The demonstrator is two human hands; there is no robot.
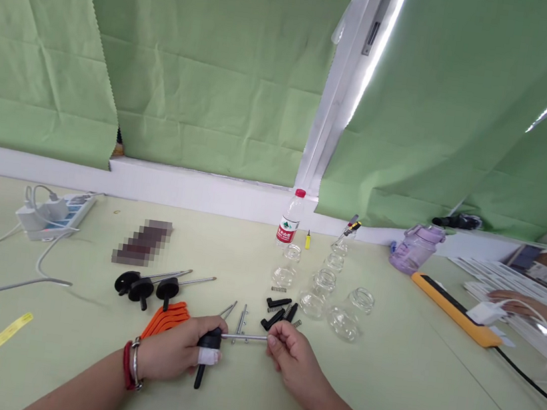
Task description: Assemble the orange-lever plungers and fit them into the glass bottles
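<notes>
My left hand [187, 348], with white tape on one finger, is closed around a black round cap with a stem [209, 338]. A thin metal rod [244, 337] runs sideways from that cap, and the fingertips of my right hand [294, 362] pinch its far end. Below the rod's level and just beyond it lie several loose metal rods [240, 322]. Black angled plastic pieces [275, 318] and small springs [278, 290] are close to my right hand. Orange flat pieces [166, 317] sit partly behind my left hand. Similar black caps with rods [141, 290] rest farther left.
Several clear glass jars [344, 323] stand right of centre, behind them a water bottle [289, 220] and a purple bottle [416, 249]. An orange power strip [456, 310] lies at right, near another person's hand [517, 303]. A white power strip [63, 217] with cables is at left.
</notes>
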